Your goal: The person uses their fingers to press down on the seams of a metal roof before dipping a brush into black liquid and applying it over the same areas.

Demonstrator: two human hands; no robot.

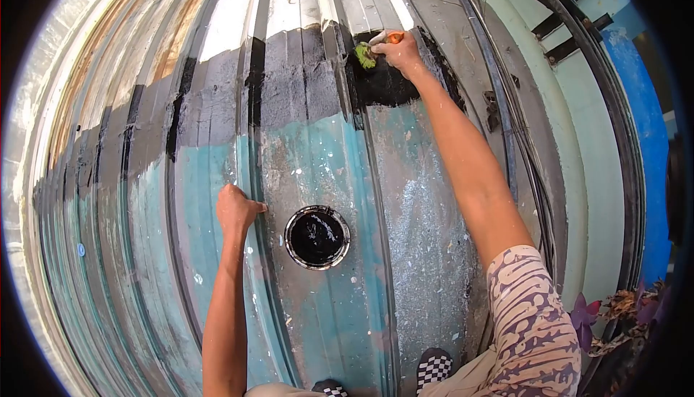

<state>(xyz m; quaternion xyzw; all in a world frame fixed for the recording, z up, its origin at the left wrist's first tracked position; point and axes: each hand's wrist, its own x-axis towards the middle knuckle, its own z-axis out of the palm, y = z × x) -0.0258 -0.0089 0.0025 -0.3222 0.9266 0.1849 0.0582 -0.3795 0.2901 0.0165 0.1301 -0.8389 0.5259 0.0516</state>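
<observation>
At the far right part of the ribbed metal roof (318, 158), my right hand (399, 51) is closed on a brush (366, 56) with an orange handle end and a ragged yellow-green head. The brush head lies against a glossy patch of wet black coating (390, 90). My left hand (238, 207) leans on the roof with its fingers curled under and its thumb stretched onto a raised rib. Just right of it stands an open round can (316, 238) of black coating, its rim smeared.
A duller black band (296, 82) crosses the ribs, with bare white metal beyond and worn teal paint nearer. My checkered shoes (434, 368) stand at the bottom. Along the right run a pipe (483, 32), cables, a pale green wall (557, 108) and a plant (585, 317).
</observation>
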